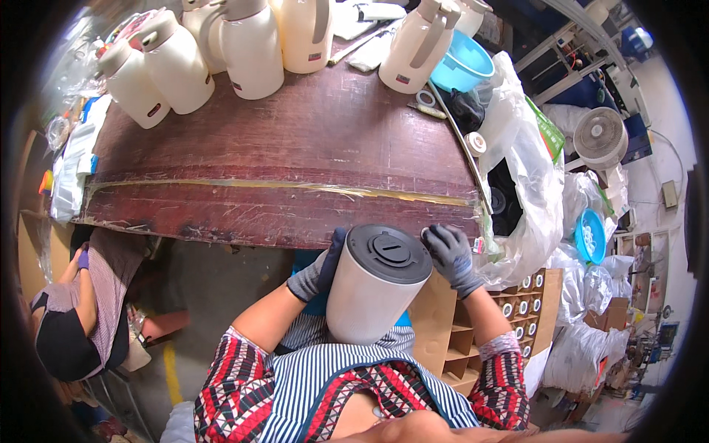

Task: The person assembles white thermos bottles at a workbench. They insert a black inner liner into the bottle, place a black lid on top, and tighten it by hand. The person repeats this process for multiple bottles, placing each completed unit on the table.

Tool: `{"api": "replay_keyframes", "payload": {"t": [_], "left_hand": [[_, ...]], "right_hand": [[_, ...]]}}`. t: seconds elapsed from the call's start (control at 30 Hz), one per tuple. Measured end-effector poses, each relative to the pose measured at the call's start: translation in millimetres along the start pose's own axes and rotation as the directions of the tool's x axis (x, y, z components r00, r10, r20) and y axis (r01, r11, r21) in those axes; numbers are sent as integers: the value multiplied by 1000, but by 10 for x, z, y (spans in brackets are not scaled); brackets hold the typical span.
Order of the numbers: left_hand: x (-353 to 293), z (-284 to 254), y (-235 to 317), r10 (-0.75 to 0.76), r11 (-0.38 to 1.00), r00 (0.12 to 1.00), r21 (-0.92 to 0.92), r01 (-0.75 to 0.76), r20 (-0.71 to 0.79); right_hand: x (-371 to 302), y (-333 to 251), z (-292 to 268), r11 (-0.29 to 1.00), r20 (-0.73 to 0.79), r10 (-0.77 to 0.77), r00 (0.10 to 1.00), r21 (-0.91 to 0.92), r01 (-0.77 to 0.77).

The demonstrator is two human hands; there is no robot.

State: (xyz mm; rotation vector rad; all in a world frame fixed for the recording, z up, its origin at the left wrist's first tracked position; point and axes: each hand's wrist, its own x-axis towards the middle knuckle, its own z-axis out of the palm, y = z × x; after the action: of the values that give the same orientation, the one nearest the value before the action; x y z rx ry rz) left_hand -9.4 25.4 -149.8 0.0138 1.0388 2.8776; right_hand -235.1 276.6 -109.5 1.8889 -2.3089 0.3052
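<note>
A white jug body (373,308) rests on my lap, its dark grey round base (389,254) turned up and tilted toward the table. The base has a raised centre disc with a slot. My left hand (319,272), in a grey glove, grips the jug's left side, the fingers partly hidden behind it. Close to the right edge of the base is my gloved right hand (453,257), its fingers curled and pinched together. A small pale spot shows at those fingertips; what it is cannot be made out.
Several white insulated jugs (251,55) stand along the far side of the dark red table (281,140). A light blue basin (464,65) is at the back right. Right of me are a plastic bag (509,251) and a divided carton (543,295). Another person (81,317) sits at left.
</note>
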Motion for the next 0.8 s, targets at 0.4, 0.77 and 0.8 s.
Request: {"api": "replay_keyframes", "payload": {"t": [0.4, 0.77, 0.8], "left_hand": [[-125, 476, 6, 108, 986, 994, 132, -106, -5], [-352, 780, 74, 197, 903, 979, 379, -202, 52], [-393, 796, 109, 200, 887, 978, 412, -206, 59]], "right_hand": [[377, -246, -624, -40, 204, 690, 695, 969, -244], [555, -1396, -2163, 946, 33, -287, 957, 167, 278], [541, -1413, -2157, 941, 36, -312, 949, 147, 304]]}}
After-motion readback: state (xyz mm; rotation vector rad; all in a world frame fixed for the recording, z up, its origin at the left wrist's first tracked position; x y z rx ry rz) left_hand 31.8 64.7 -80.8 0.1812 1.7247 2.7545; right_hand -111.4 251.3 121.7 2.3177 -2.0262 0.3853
